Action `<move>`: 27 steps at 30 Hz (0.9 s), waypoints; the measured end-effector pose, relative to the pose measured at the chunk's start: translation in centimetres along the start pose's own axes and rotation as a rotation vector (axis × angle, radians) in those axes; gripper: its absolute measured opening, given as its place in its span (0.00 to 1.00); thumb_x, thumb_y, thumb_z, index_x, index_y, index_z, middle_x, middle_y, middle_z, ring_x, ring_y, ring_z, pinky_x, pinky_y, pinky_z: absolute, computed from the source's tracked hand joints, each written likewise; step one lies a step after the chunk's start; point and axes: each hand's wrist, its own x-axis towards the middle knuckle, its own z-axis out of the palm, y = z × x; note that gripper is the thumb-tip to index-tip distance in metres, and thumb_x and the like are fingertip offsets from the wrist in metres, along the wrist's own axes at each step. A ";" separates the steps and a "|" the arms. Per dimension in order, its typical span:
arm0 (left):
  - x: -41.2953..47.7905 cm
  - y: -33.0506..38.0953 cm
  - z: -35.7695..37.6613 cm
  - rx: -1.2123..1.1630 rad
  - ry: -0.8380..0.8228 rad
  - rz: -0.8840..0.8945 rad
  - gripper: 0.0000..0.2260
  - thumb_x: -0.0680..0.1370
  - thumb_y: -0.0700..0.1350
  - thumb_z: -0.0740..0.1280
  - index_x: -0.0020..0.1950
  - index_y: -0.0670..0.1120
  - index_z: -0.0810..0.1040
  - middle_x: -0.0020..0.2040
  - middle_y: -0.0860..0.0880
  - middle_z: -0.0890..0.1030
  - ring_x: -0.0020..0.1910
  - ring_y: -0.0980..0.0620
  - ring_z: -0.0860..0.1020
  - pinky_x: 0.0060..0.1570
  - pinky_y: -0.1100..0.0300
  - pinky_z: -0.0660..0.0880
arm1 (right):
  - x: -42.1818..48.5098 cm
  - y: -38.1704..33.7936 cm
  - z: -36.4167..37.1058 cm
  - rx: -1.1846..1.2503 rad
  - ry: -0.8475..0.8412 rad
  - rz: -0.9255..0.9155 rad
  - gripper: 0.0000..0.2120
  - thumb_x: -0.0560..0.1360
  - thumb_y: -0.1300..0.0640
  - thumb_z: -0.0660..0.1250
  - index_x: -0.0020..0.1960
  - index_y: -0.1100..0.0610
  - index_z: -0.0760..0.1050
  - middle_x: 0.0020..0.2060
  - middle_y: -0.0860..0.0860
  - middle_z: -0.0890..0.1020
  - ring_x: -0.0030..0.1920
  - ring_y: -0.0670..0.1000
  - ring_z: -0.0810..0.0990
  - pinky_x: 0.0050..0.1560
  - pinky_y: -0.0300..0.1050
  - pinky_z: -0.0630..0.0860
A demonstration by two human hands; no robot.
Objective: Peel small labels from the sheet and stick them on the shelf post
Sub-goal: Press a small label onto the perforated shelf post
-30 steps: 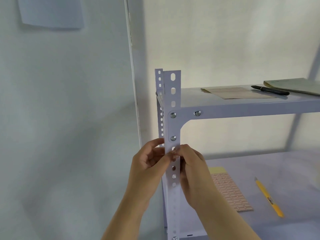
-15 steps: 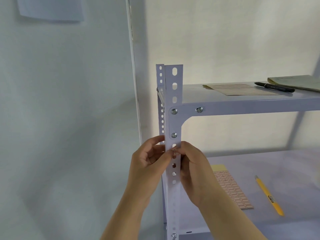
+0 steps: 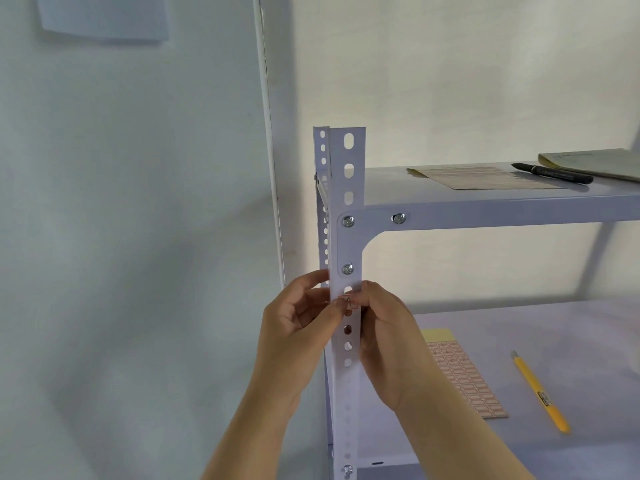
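Note:
A white perforated shelf post [image 3: 347, 188] stands upright in the middle. A small red-bordered label [image 3: 348, 302] lies flat on its front face, below the lower bolt. My left hand [image 3: 298, 337] reaches from the left, its thumb tip on the label's left edge. My right hand [image 3: 388, 344] comes from the right, fingertips on the label's right edge. The label sheet [image 3: 464, 375], pink with a yellow top strip, lies on the lower shelf behind my right hand, partly hidden by it.
A yellow utility knife [image 3: 540, 393] lies on the lower shelf [image 3: 554, 327] right of the sheet. On the upper shelf [image 3: 485, 209] are a paper, a black pen [image 3: 550, 173] and a notepad [image 3: 595, 162]. A wall stands to the left.
Both hands stay at the same spot on the post. The fingertips have parted a little, so the label shows flat on the post's face.

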 end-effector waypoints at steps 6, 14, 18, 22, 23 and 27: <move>0.1 -0.1 -0.1 0.013 0.008 0.000 0.15 0.77 0.34 0.71 0.61 0.47 0.82 0.51 0.46 0.89 0.50 0.48 0.87 0.49 0.61 0.82 | 0.2 -0.2 0.0 -0.035 0.018 0.024 0.20 0.69 0.59 0.61 0.53 0.74 0.71 0.54 0.77 0.75 0.48 0.61 0.76 0.50 0.57 0.70; 0.1 -0.1 0.0 0.002 0.004 0.000 0.14 0.77 0.34 0.71 0.61 0.46 0.82 0.49 0.45 0.89 0.48 0.48 0.87 0.49 0.61 0.82 | 0.4 0.4 -0.5 -0.038 0.031 0.016 0.18 0.69 0.58 0.60 0.51 0.71 0.75 0.56 0.74 0.77 0.49 0.61 0.77 0.51 0.56 0.72; 0.1 -0.1 -0.1 -0.008 -0.004 -0.001 0.14 0.77 0.33 0.70 0.61 0.46 0.82 0.50 0.46 0.89 0.48 0.49 0.87 0.49 0.63 0.81 | 0.2 0.5 -0.6 -0.012 -0.005 0.011 0.13 0.73 0.59 0.60 0.47 0.62 0.82 0.50 0.68 0.83 0.47 0.59 0.80 0.48 0.52 0.75; 0.2 -0.1 -0.1 -0.010 0.000 0.001 0.15 0.77 0.33 0.70 0.61 0.46 0.82 0.50 0.45 0.89 0.48 0.49 0.87 0.48 0.63 0.81 | 0.3 0.4 -0.4 -0.030 0.011 0.005 0.16 0.71 0.57 0.61 0.50 0.67 0.79 0.55 0.71 0.81 0.49 0.61 0.79 0.52 0.56 0.74; 0.2 -0.1 -0.1 -0.006 0.000 0.001 0.15 0.77 0.33 0.70 0.61 0.46 0.82 0.50 0.45 0.89 0.48 0.49 0.87 0.48 0.63 0.81 | 0.3 0.4 -0.3 -0.033 0.018 0.006 0.17 0.70 0.57 0.61 0.51 0.69 0.77 0.55 0.73 0.79 0.48 0.61 0.78 0.51 0.56 0.72; 0.2 -0.2 -0.2 0.000 -0.003 0.002 0.15 0.77 0.34 0.70 0.61 0.46 0.82 0.50 0.45 0.88 0.49 0.47 0.87 0.48 0.62 0.81 | 0.5 0.3 -0.3 -0.016 0.034 0.020 0.21 0.69 0.58 0.61 0.54 0.73 0.73 0.56 0.75 0.76 0.47 0.61 0.76 0.50 0.56 0.71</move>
